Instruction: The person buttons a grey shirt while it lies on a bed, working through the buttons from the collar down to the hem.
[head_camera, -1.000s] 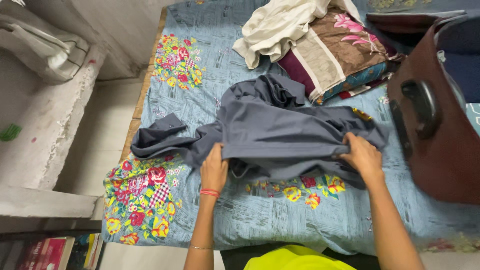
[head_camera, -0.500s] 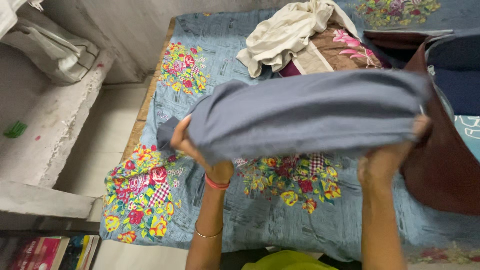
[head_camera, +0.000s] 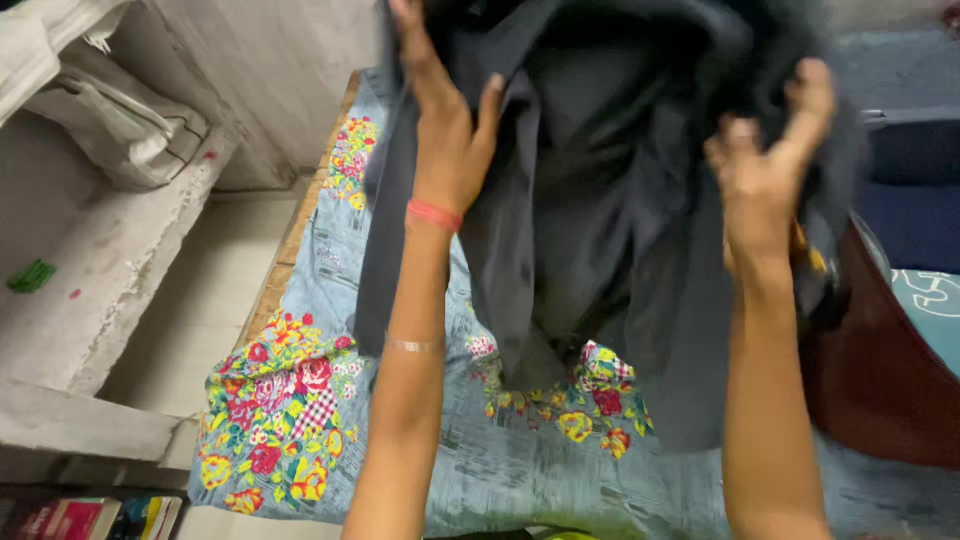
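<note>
Lying nearest, at the lower left corner, some books (head_camera: 90, 517) stand on a low shelf beside the bed (head_camera: 330, 420). The bed carries a blue bedsheet (head_camera: 500, 470) with bright flower patches in red, yellow and green.

Above the sheet both forearms rise up. The left arm has a thin bangle (head_camera: 412, 345) and a red thread band (head_camera: 436, 214) at the wrist. The left hand (head_camera: 447, 140) holds the dark grey garment (head_camera: 590, 220) at its upper part; its grip is pressed on the cloth, thumb on one side and fingers on the other side. The right hand (head_camera: 765, 165) is blurred, its fingers curl into the right side of the same garment, so it pinches the cloth too.

The garment is lifted in the air over the bed and hangs down between the two hands, and its lower edge comes near to the sheet.

At the right, behind the garment, a dark red suitcase (head_camera: 890, 390) lies on the bed. At the far left a grey concrete ledge (head_camera: 100, 270) carries a pale bag (head_camera: 120, 110), against the wall.
</note>
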